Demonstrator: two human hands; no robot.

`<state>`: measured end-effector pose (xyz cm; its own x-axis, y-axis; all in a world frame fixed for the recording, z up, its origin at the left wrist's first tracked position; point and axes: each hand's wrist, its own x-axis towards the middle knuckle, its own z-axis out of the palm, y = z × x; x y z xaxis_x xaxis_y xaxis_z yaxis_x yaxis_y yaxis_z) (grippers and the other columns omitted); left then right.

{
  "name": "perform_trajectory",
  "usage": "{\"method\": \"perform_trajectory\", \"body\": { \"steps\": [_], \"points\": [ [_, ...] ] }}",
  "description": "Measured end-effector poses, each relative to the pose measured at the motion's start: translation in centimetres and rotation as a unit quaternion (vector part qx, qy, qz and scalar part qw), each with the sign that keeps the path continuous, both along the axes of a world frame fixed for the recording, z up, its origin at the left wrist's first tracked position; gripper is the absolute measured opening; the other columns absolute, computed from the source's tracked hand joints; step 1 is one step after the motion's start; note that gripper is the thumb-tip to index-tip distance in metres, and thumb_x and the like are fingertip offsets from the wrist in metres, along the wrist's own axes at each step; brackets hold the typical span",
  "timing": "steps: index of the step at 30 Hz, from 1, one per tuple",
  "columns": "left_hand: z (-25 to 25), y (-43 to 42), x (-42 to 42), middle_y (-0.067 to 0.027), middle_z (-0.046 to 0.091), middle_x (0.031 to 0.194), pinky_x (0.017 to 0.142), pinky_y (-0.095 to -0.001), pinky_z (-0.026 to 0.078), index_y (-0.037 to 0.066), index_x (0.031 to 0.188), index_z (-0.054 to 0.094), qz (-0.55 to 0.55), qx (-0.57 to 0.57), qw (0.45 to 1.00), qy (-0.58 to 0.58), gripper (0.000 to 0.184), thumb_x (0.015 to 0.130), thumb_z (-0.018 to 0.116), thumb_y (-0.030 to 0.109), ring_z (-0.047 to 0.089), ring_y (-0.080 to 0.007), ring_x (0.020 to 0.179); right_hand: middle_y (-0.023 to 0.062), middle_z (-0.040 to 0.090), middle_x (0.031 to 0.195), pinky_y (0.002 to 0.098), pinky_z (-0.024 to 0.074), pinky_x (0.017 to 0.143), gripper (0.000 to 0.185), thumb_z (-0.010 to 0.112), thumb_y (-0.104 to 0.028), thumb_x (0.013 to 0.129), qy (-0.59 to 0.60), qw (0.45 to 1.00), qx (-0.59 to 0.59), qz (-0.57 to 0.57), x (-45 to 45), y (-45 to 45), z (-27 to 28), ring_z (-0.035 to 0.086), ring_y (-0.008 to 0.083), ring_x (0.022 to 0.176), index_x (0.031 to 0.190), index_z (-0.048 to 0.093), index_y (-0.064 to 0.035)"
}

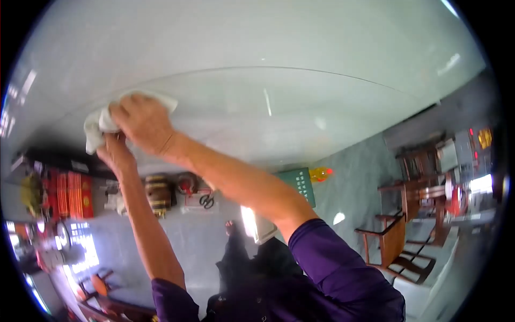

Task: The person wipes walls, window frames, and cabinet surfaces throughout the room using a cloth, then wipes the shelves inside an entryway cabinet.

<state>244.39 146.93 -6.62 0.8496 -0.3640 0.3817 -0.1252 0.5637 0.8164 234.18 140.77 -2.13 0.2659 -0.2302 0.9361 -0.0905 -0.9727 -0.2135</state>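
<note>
Both hands are raised to the upper left against a glossy pale wall surface [230,118]. A crumpled white cloth [95,130] lies against that surface. My right hand [142,122] has its fingers bent over the cloth and presses on it; a corner of the cloth sticks out past the knuckles. Just below and to the left, my left hand [117,151] is closed on the lower part of the same cloth. Its fingertips are partly hidden by the cloth and the right hand. A thin dark seam curves across the surface above the hands.
Below the surface are red boxes [72,194], a small brown barrel [157,195], scissors [206,201], a green box [306,189] and a yellow bottle with a red cap [319,175]. A wooden chair [394,241] stands at the right on the grey floor [343,161].
</note>
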Motion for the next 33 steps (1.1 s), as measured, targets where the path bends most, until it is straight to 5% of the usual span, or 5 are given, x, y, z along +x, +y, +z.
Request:
{"method": "perform_trajectory", "body": {
  "steps": [10, 19, 23, 26, 33],
  "points": [
    [3.2, -7.3, -23.5, -0.0039, 0.063, 0.094, 0.065, -0.027, 0.049, -0.001, 0.108, 0.062, -0.133, 0.069, 0.983, -0.11, 0.014, 0.095, 0.057, 0.003, 0.058, -0.0097, 0.077, 0.018, 0.055, 0.092, 0.0435, 0.0478, 0.068, 0.029, 0.065, -0.001, 0.077, -0.131, 0.977, 0.157, -0.062, -23.7, -6.1, -0.3, 0.058, 0.0368, 0.08, 0.103, 0.051, -0.0004],
    [7.3, -18.2, -51.3, -0.006, 0.057, 0.101, 0.062, -0.0266, 0.049, -0.006, 0.103, 0.062, -0.16, 0.01, 0.964, -0.211, 0.011, 0.095, 0.058, 0.001, 0.057, -0.0109, 0.071, 0.007, 0.063, 0.087, 0.0297, 0.0485, 0.073, 0.011, 0.056, 0.002, 0.09, -0.23, 0.911, 0.31, -0.142, -49.8, -14.4, 2.9, 0.058, 0.0147, 0.08, 0.1, 0.055, -0.0018],
    [9.2, -21.0, -61.3, -0.0097, 0.057, 0.107, 0.071, -0.0302, 0.05, -0.005, 0.105, 0.062, -0.249, 0.015, 0.949, -0.191, 0.014, 0.093, 0.059, 0.002, 0.059, -0.0156, 0.084, 0.0197, 0.063, 0.087, 0.0454, 0.0476, 0.071, 0.013, 0.055, -0.002, 0.088, -0.243, 0.912, 0.257, -0.208, -59.6, -18.9, 3.2, 0.061, 0.0388, 0.08, 0.1, 0.051, -0.0012],
    [8.6, -24.7, -67.3, -0.0149, 0.059, 0.112, 0.09, -0.0382, 0.047, -0.002, 0.106, 0.063, -0.232, 0.041, 0.943, -0.234, 0.019, 0.088, 0.061, 0.003, 0.059, -0.0286, 0.103, 0.0207, 0.063, 0.091, 0.045, 0.0477, 0.075, 0.014, 0.056, -0.004, 0.088, -0.223, 0.89, 0.273, -0.291, -66.4, -21.1, 3.7, 0.061, 0.0405, 0.086, 0.101, 0.052, -0.001],
    [9.7, -29.5, -78.8, -0.0177, 0.06, 0.106, 0.083, -0.0393, 0.049, -0.002, 0.104, 0.063, -0.252, 0.003, 0.898, -0.362, 0.019, 0.085, 0.064, 0.001, 0.059, -0.0328, 0.096, 0.022, 0.066, 0.102, 0.0436, 0.0479, 0.085, 0.022, 0.058, -0.009, 0.089, -0.264, 0.844, 0.26, -0.388, -78.7, -27.3, 2.2, 0.063, 0.0401, 0.099, 0.11, 0.055, -0.0012]
  ]
}}
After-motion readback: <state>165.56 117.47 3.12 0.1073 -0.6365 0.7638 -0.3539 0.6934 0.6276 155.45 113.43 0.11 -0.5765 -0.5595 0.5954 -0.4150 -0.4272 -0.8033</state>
